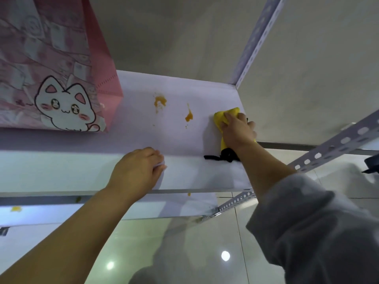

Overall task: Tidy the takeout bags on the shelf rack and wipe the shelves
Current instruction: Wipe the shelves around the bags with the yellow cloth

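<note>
A pink takeout bag (59, 78) printed with a white cartoon cat stands upright at the left of the white shelf (176, 138). Two orange stains (160, 102) mark the shelf's middle, the second stain (188, 116) closer to the cloth. My right hand (238, 130) grips a yellow cloth (222, 116) with black trim and presses it on the shelf near the right corner. My left hand (139, 169) rests on the shelf's front edge, fingers curled over the lip.
Perforated metal uprights (258, 39) frame the rack at the right, with a diagonal rail (336, 144) in front. A lower shelf (61, 212) carries small yellow spots. A grey wall stands behind and glossy floor tiles lie below.
</note>
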A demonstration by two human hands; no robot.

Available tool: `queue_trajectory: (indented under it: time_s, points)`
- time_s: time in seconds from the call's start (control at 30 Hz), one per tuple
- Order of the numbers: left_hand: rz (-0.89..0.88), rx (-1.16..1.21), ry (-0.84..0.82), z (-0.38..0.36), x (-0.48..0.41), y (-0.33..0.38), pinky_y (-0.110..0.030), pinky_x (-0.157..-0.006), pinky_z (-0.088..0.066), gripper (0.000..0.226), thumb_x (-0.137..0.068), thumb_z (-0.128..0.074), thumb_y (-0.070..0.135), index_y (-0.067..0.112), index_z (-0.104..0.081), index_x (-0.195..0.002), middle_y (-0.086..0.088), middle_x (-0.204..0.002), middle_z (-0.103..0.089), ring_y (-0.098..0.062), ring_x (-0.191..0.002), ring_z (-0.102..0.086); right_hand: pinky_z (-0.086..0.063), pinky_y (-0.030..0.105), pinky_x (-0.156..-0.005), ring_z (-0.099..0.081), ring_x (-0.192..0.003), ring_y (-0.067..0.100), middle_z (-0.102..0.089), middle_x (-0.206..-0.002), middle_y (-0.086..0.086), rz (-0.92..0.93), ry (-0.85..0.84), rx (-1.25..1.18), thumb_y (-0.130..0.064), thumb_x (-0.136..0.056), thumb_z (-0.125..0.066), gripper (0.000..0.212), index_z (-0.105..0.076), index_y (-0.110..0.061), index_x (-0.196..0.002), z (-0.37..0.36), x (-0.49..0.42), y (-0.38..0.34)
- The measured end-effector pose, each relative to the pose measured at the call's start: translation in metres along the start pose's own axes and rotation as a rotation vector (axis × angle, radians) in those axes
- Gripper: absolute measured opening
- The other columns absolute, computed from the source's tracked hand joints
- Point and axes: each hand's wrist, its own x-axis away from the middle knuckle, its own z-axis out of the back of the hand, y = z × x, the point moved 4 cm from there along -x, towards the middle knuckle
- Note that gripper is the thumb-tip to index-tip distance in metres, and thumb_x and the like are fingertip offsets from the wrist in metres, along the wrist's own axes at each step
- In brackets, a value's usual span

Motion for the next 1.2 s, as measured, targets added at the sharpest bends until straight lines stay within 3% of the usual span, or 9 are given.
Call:
queue_trajectory:
  time_s: [0.23, 0.3, 0.43, 0.5, 0.57, 0.73, 0.87, 1.03, 1.2]
  points:
    - [0.064, 0.049, -0.003, -0.004, 0.003, 0.000, -0.033, -0.066, -0.049, 0.015, -0.082, -0.068, 0.019, 0.010, -0.072, -0.093, -0.006, -0.091, -0.068, -0.030, -0.076, -0.061, -0.030, 0.042, -0.085, -0.036, -0.110, 0.030, -0.037, -0.140, -0.005, 0.501, 0.033, 0.040, -0.047, -0.090, -0.046, 0.044, -0.034, -0.048, -0.133, -0.024, 0.070, -0.007]
    - [0.080, 0.061, -0.021, -0.004, 0.003, -0.001, -0.034, -0.068, -0.050, 0.016, -0.083, -0.067, 0.019, 0.011, -0.072, -0.096, -0.006, -0.094, -0.068, -0.030, -0.078, -0.061, -0.030, 0.043, -0.086, -0.036, -0.110, 0.030, -0.037, -0.139, -0.005, 0.470, 0.040, 0.047, -0.044, -0.090, -0.046, 0.044, -0.034, -0.049, -0.132, -0.022, 0.065, 0.006]
    - [0.101, 0.064, -0.042, -0.006, 0.003, -0.002, -0.033, -0.072, -0.050, 0.019, -0.084, -0.066, 0.021, 0.011, -0.072, -0.099, -0.005, -0.100, -0.068, -0.029, -0.085, -0.062, -0.028, 0.047, -0.094, -0.034, -0.116, 0.036, -0.033, -0.142, 0.003, 0.088, 0.028, 0.061, -0.037, -0.092, -0.041, 0.039, -0.038, -0.042, -0.131, -0.008, 0.012, 0.019]
    - [0.119, 0.079, -0.038, -0.007, 0.003, -0.002, -0.032, -0.074, -0.048, 0.019, -0.083, -0.067, 0.019, 0.010, -0.072, -0.100, -0.006, -0.102, -0.068, -0.030, -0.086, -0.062, -0.027, 0.048, -0.096, -0.031, -0.117, 0.036, -0.030, -0.143, 0.004, 0.005, 0.032, 0.070, -0.037, -0.093, -0.037, 0.039, -0.037, -0.040, -0.132, -0.013, 0.008, 0.008]
    - [0.136, 0.093, -0.038, -0.008, 0.005, -0.002, -0.031, -0.075, -0.047, 0.019, -0.083, -0.067, 0.018, 0.009, -0.071, -0.100, -0.007, -0.104, -0.068, -0.032, -0.087, -0.061, -0.027, 0.047, -0.094, -0.031, -0.117, 0.036, -0.028, -0.145, 0.003, 0.063, 0.020, 0.096, -0.041, -0.092, -0.037, 0.043, -0.033, -0.039, -0.135, -0.018, 0.023, -0.007]
    - [0.168, 0.094, -0.115, -0.007, 0.004, -0.002, -0.031, -0.080, -0.046, 0.021, -0.087, -0.061, 0.020, 0.013, -0.069, -0.105, -0.006, -0.109, -0.065, -0.031, -0.090, -0.058, -0.028, 0.042, -0.091, -0.031, -0.118, 0.030, -0.021, -0.153, -0.005, 0.481, -0.031, 0.145, -0.046, -0.091, -0.041, 0.052, -0.023, -0.049, -0.139, -0.025, 0.092, -0.008]
    - [0.168, 0.073, -0.229, -0.006, 0.003, -0.003, -0.029, -0.095, -0.038, 0.035, -0.092, -0.050, 0.029, 0.020, -0.057, -0.126, -0.001, -0.133, -0.052, -0.024, -0.113, -0.051, -0.023, 0.044, -0.102, -0.020, -0.131, 0.026, -0.003, -0.157, -0.006, 0.412, -0.092, 0.148, -0.052, -0.092, -0.035, 0.051, -0.016, -0.053, -0.140, -0.020, 0.104, 0.000]
    - [0.238, 0.038, -0.277, 0.002, 0.000, -0.011, -0.030, -0.105, -0.030, 0.052, -0.092, -0.048, 0.042, 0.019, -0.040, -0.138, 0.005, -0.148, -0.035, -0.017, -0.135, -0.029, -0.021, 0.044, -0.102, -0.024, -0.120, 0.032, 0.000, -0.156, -0.002, 0.226, -0.105, 0.134, -0.047, -0.093, -0.038, 0.057, -0.010, -0.050, -0.142, -0.028, 0.129, -0.018]
    - [0.259, -0.038, -0.294, 0.007, 0.014, -0.029, -0.028, -0.111, -0.021, 0.061, -0.093, -0.040, 0.049, 0.016, -0.029, -0.144, 0.003, -0.155, -0.021, -0.017, -0.141, -0.017, -0.024, 0.045, -0.097, -0.026, -0.118, 0.032, -0.009, -0.156, 0.002, 0.517, -0.082, 0.140, -0.036, -0.092, -0.044, 0.058, -0.016, -0.053, -0.140, -0.040, 0.151, -0.048]
